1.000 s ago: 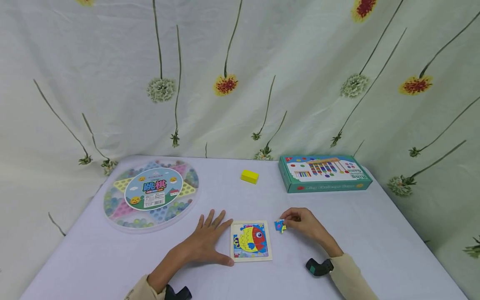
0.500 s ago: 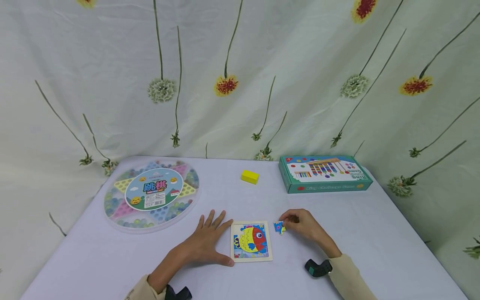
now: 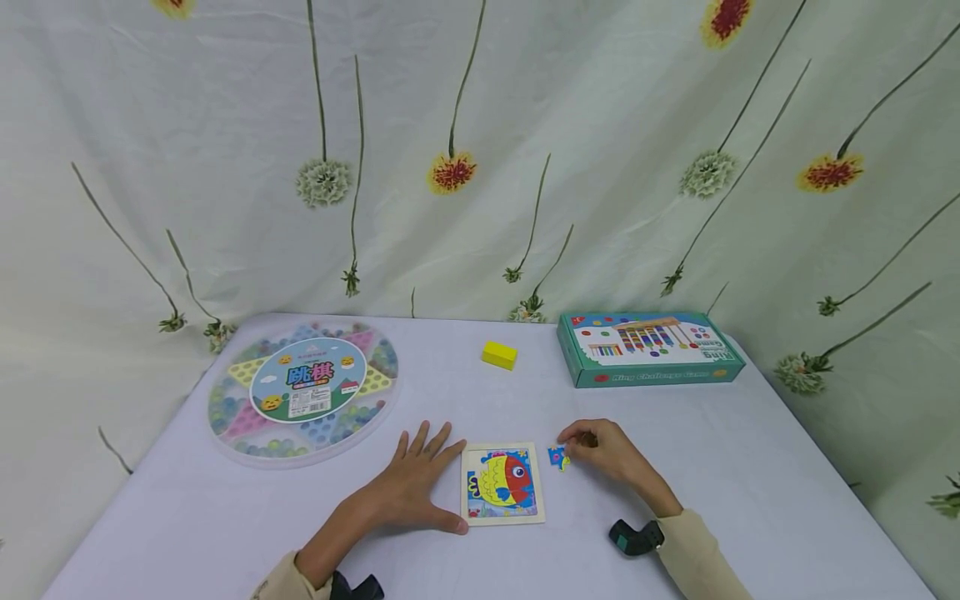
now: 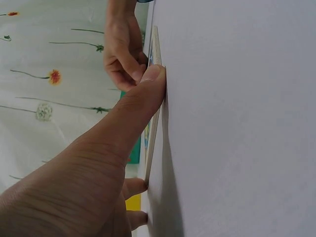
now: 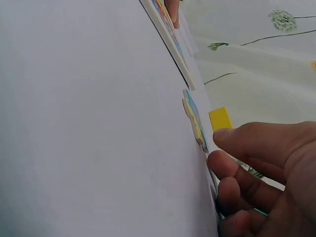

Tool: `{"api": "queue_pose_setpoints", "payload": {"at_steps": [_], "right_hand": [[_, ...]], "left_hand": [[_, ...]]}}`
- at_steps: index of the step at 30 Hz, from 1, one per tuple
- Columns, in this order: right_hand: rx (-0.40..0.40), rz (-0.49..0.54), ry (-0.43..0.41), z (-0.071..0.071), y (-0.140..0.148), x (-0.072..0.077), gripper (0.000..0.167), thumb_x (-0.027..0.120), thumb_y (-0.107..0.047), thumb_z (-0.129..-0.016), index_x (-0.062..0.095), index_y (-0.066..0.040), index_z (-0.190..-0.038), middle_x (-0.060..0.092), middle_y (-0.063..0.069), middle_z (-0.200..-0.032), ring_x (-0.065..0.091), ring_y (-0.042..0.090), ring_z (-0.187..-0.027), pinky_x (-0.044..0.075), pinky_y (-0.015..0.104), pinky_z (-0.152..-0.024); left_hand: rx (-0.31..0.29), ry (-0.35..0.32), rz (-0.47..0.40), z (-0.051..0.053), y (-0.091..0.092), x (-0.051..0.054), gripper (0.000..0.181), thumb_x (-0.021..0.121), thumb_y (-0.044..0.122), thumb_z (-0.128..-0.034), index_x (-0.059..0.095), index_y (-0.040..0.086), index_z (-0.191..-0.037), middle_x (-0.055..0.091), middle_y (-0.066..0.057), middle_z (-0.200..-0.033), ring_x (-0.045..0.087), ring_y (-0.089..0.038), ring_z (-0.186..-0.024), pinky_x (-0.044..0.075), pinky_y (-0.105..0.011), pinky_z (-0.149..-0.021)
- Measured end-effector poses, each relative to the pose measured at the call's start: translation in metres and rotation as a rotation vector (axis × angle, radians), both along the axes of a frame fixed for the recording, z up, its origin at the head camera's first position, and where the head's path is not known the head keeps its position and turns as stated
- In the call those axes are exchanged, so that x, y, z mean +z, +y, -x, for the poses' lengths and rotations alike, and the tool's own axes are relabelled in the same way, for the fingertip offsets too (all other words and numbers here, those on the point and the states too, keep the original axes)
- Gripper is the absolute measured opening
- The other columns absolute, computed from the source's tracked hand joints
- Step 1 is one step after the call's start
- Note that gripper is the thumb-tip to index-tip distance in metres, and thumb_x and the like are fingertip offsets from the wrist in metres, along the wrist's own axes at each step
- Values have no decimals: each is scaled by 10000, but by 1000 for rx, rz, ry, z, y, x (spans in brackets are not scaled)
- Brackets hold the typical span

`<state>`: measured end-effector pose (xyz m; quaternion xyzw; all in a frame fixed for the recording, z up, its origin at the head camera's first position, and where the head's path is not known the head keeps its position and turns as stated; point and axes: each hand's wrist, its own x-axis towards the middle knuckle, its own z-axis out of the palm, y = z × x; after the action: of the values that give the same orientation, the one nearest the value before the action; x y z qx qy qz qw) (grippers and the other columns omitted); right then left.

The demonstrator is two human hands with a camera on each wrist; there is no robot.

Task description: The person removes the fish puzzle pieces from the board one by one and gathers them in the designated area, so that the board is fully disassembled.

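White cloth (image 3: pixel 600 108) printed with long-stemmed flowers hangs behind a white-covered table (image 3: pixel 225 533), where a round board game (image 3: pixel 307 379), marbles (image 3: pixel 273 447) showing beneath its clear rim, sits at far left and a green game box (image 3: pixel 660 346) at far right. Closer in, a person's left hand (image 3: pixel 412 483) is spread wide, fingers straight, thumb and forefinger touching two corners of a framed fish puzzle (image 3: pixel 504 483); across from it, the right hand (image 3: pixel 603 450) curls its fingers low over the tabletop. The puzzle lies flat between the two, its yellow-and-red fish facing right. Beyond it, between the game and the box, rests a yellow block (image 3: pixel 499 355). Smallest is a blue-and-yellow puzzle piece (image 3: pixel 556 456), just beside the frame's right edge, one corner pinched between right thumb and forefinger; seen nearly edge-on at the wrist, it is hard to say whether it lies fully flat.
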<state>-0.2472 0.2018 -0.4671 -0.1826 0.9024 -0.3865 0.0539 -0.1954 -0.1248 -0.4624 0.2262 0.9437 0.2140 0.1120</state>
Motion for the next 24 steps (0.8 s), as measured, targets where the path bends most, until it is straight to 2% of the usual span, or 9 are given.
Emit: {"api": "queue_pose_setpoints", "payload": {"at_steps": [7,10,13,19,24], "right_hand": [[25,46,29,2,1,2,154,660,-60,-867,691,-92,-1014,593,-9,-841,521,142,-742,453,207,-638],[36,78,49,3,-3,4,196,673,-71,-869,674,-88,-1064,627,21,-944,542,165,-827,479,238,-707],[67,104,62,4,-11,8,265,684,-95,-870,647,-79,-1133,639,72,-1089,561,230,-960,494,319,-809],[218,113,-10,4,-37,20,451,700,-147,-870,563,-88,-1296,558,96,-1316,494,336,-1187,436,526,-976],[323,104,-77,4,-60,24,504,701,-155,-863,538,-106,-1337,527,77,-1362,452,345,-1246,386,581,-1016]], "left_hand": [[-6,2,12,0,-2,-2,1119,725,731,-609,344,164,-1495,155,-139,-1595,-4,-425,-1453,-22,-634,-1130],[-7,4,14,0,-2,-2,1123,721,736,-609,341,163,-1496,154,-142,-1595,-4,-429,-1452,-21,-637,-1129],[-5,1,6,0,-2,-1,1119,729,729,-608,347,159,-1492,157,-146,-1593,-4,-428,-1452,-20,-639,-1128],[6,-6,25,0,0,0,1117,730,728,-604,342,179,-1496,156,-128,-1597,-10,-420,-1455,-26,-635,-1130],[12,-8,44,2,1,0,1116,726,735,-601,342,190,-1496,152,-119,-1599,-10,-415,-1457,-20,-635,-1130]]}}
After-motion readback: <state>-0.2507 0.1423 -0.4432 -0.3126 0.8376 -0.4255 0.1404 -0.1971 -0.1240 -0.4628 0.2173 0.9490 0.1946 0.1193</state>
